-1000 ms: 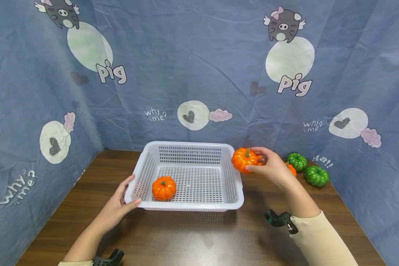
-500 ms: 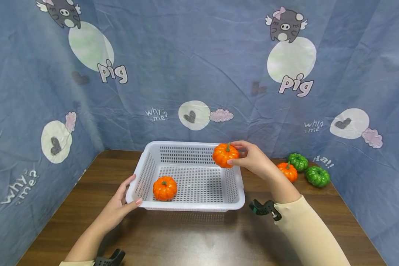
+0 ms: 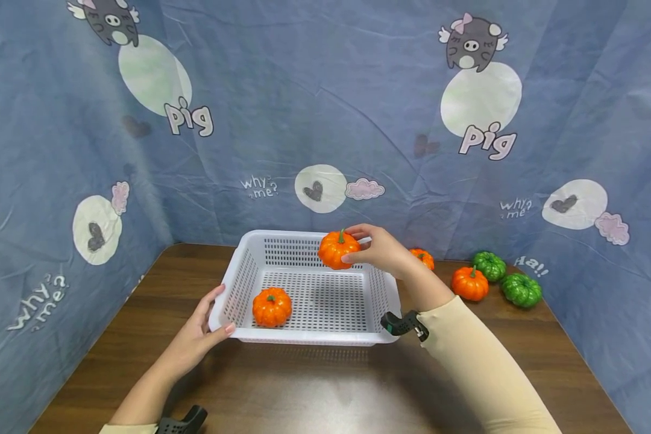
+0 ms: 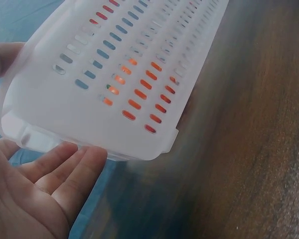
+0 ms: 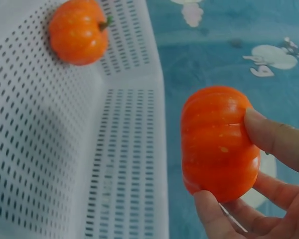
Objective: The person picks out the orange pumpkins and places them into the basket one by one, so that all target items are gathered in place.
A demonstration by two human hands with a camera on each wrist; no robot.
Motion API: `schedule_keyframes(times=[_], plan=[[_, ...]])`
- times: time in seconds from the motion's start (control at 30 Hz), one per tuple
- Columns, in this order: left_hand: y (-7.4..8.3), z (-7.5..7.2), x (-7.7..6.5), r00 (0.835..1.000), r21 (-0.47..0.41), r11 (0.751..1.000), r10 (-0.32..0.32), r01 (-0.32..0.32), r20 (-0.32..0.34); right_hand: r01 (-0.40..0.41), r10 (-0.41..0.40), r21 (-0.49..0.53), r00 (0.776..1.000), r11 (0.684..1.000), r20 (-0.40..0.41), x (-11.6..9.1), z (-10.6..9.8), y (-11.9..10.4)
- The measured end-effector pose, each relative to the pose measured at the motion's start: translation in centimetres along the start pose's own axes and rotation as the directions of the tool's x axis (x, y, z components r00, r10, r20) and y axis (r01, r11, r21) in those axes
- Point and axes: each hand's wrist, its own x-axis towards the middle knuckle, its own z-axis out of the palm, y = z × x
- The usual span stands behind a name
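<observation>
My right hand holds a small orange pumpkin with a green stem above the back right part of a white perforated plastic basket. In the right wrist view, thumb and fingers pinch the sides of this pumpkin. A second orange pumpkin sits in the basket's front left part. At the basket's left front corner, my left hand grips the rim, its thumb along the front edge. The left wrist view has its fingertips against the edge of the slotted wall.
On the table, to the right of the basket, lie two orange pumpkins, one in full view and one partly behind my right arm. Two green pumpkins, a back one and a front one, are farther right. A blue printed cloth hangs behind.
My right hand has carried its pumpkin leftward, from beside the basket's right rim to over the basket. Another orange pumpkin has come into view behind the arm. The left hand stays on the corner.
</observation>
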Motion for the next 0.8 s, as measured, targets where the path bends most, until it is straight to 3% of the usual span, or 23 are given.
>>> schedule_keyframes(times=[0.23, 0.43, 0.8], plan=[[0.0, 0.0, 0.0, 1.000, 0.006, 1.000, -0.005, 0.005, -0.009, 0.025, -0.022, -0.072, 0.999, 0.997, 0.036, 1.8, 2.0, -0.6], [0.0, 0.0, 0.0, 1.000, -0.009, 1.000, -0.006, 0.006, -0.002, 0.021, -0.017, -0.051, 0.997, 0.998, 0.079, 3.2, 3.4, -0.5], [0.1, 0.0, 0.0, 1.000, -0.010, 1.000, -0.008, 0.008, 0.002, -0.095, 0.094, 0.006, 0.991, 0.995, 0.098, 5.6, 5.8, 0.3]])
